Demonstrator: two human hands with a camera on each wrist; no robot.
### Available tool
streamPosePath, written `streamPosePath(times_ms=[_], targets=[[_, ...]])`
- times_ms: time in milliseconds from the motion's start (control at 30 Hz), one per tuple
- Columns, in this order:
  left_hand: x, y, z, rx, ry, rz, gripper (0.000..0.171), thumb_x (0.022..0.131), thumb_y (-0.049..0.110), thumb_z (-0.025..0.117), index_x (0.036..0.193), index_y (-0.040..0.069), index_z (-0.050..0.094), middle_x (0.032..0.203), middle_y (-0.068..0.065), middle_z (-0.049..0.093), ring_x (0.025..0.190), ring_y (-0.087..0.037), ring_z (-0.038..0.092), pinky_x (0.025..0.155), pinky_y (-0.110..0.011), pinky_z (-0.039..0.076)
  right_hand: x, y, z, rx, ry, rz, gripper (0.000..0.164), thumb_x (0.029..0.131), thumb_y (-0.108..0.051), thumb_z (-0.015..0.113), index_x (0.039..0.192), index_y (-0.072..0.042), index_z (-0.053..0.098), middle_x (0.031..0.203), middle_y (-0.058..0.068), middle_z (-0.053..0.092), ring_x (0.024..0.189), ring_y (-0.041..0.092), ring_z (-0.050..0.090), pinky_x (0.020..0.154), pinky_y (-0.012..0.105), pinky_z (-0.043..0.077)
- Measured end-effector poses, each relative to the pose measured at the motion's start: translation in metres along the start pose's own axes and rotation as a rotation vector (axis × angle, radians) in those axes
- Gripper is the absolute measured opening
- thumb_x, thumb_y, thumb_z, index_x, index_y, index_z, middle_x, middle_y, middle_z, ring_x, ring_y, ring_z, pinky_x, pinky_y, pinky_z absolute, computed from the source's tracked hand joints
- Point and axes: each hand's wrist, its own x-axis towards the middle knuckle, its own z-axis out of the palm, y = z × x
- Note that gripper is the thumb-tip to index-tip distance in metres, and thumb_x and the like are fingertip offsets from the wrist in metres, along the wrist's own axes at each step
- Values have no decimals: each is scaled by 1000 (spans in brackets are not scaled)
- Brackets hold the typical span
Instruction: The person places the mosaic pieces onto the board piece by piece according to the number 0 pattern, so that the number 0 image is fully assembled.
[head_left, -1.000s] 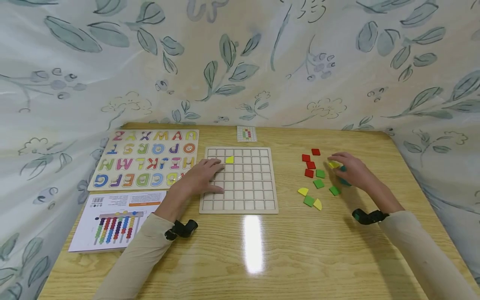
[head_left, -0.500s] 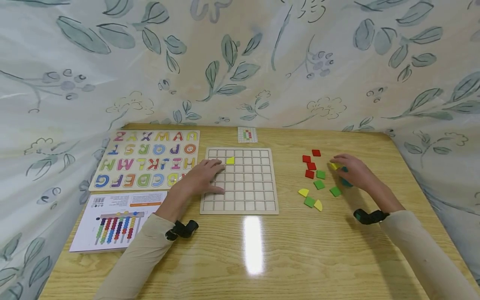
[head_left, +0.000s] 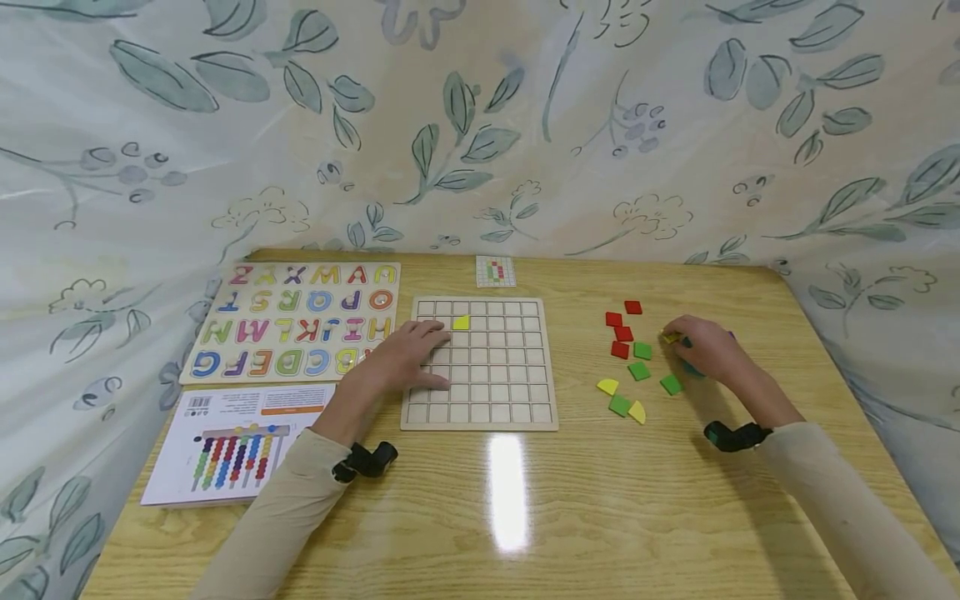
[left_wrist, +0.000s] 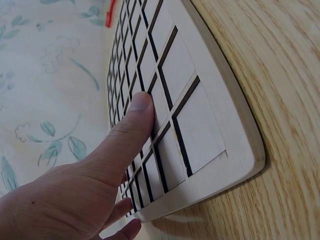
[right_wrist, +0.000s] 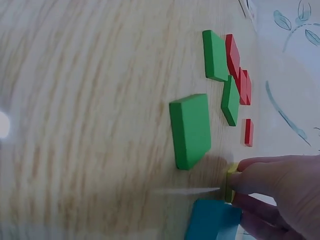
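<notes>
Left hand (head_left: 411,354) lies over the left side of the gridded board (head_left: 498,372), fingers and thumb apart, thumb over the cells; right hand (head_left: 708,343) is clamped, thumb and fingers pinching a yellow piece (right_wrist: 230,185), located at right on the table (head_left: 600,500), just beside a blue piece (right_wrist: 207,220) partly hidden by that hand; one yellow tile (head_left: 461,322) occupies a cell in the board's far-left part; four red tiles (head_left: 614,319), four green tiles (head_left: 639,371) and two yellow rounded tiles (head_left: 607,387) lie between board and right hand; a patterned card (head_left: 496,271) lies beyond the board; letter board (head_left: 281,346) at far left, printed box (head_left: 168,467) nearer.
</notes>
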Motion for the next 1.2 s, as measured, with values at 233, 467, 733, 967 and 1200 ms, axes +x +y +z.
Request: streamPosePath(times_ms=[233,467,733,967,1200], targets=[[0,0,1,-5,7,-2,80,83,48,72,146,10,42,154,-12,36,142,-35,32,116,-51,32,2,0,2,-11,48,-43,19,83,5,68,101,10,67,109,29,64,95,44,64,80,54,54],[0,0,1,-4,11,-4,79,83,48,73,146,11,43,154,-12,36,142,-35,32,116,-51,32,3,2,2,24,54,-42,16,85,5,66,100,8,68,111,28,64,95,43,64,78,52,55],[-1,1,2,-8,13,-4,79,83,47,73,146,10,43,154,-13,36,142,-35,32,117,-51,32,4,7,4,21,59,-49,17,84,2,69,100,6,69,106,25,65,93,40,65,77,50,55],[-2,0,3,1,3,-3,80,83,49,72,147,11,42,154,-13,35,143,-36,31,117,-51,31,10,7,7,-40,89,-59,15,84,-4,70,98,2,69,99,20,67,88,34,66,74,49,55],[0,-1,1,7,19,4,79,83,47,73,146,10,43,153,-13,37,142,-36,32,116,-52,32,36,-30,6,30,296,-183,17,81,-2,73,97,1,69,94,17,68,83,32,67,67,46,56]])
